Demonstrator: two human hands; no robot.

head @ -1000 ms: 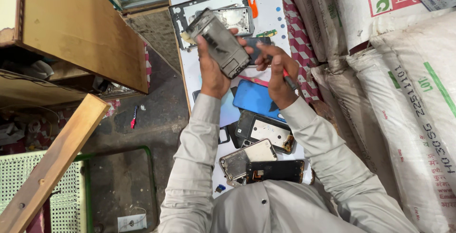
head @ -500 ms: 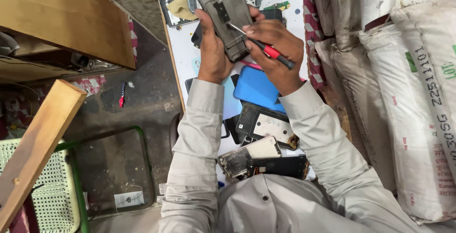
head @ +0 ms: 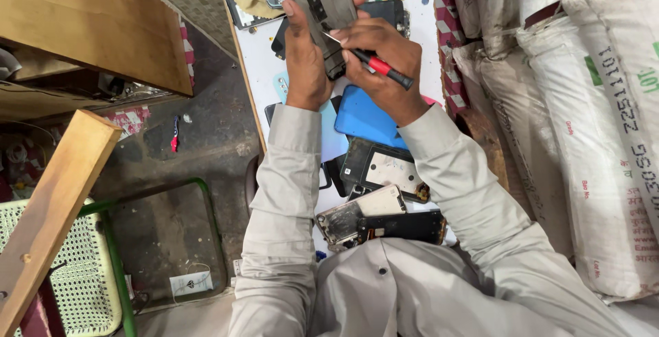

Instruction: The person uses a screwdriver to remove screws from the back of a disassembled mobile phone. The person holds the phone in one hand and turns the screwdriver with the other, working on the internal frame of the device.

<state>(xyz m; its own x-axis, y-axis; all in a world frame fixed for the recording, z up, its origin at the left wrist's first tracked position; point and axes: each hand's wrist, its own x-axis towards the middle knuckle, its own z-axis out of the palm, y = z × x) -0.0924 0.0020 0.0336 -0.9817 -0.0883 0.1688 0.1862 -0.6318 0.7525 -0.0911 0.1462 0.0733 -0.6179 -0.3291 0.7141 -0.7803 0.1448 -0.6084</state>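
Phone frame (head: 322, 1) in left hand (head: 305, 69), screwdriver (head: 374, 66) touching

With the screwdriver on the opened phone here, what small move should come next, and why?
Probably a turn of the screwdriver in place. The right hand has its tip against the phone, which the left hand grips from behind; the tip looks seated, though the screw itself is too small to see.

hands (head: 309, 69): 2 | screwdriver (head: 381, 68): 1 | sacks (head: 604, 138): maybe 3 | blue cover (head: 367, 119): 1
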